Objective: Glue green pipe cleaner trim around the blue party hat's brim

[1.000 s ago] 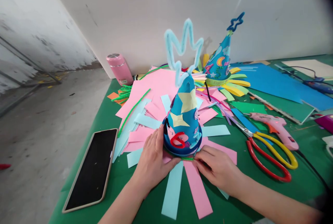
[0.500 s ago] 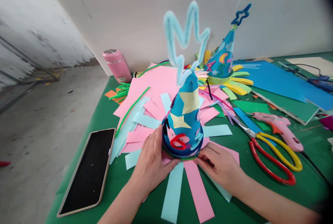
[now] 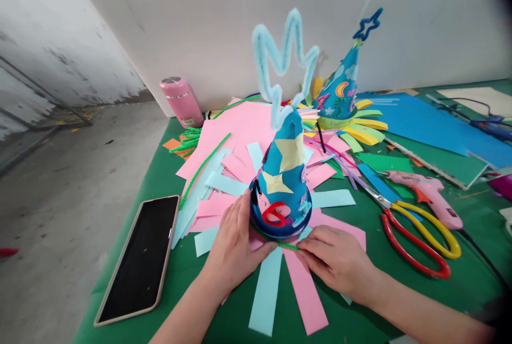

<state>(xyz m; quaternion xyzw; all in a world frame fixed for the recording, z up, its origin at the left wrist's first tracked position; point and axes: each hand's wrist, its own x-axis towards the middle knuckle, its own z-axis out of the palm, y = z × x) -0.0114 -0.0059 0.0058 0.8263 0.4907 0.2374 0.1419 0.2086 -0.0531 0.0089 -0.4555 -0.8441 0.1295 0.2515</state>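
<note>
Cone hat (image 3: 294, 178): stands upright on the worktop (image 3: 188, 285), between both hands, with pink and pale-blue paper strips (image 3: 307, 296) fanning out around its foot.
Decorations: already in place, by the look of it, with cream stars (image 3: 290, 153), a red loop (image 3: 276, 223) and a jagged pale-blue outline (image 3: 282, 70) at the tip.
Front edge: looks unfinished, with a green pipe cleaner (image 3: 288, 246) showing below the blue brim (image 3: 276, 231), apparently not yet fixed there.
Shape: tapers upward, bright blue, crowded with pieces low down.
Left hand (image 3: 233, 248): spreads thumb and fingers wide, against the brim's left side.
Right hand (image 3: 340, 258): seems to pinch the green pipe cleaner's end between narrowed fingers.
</note>
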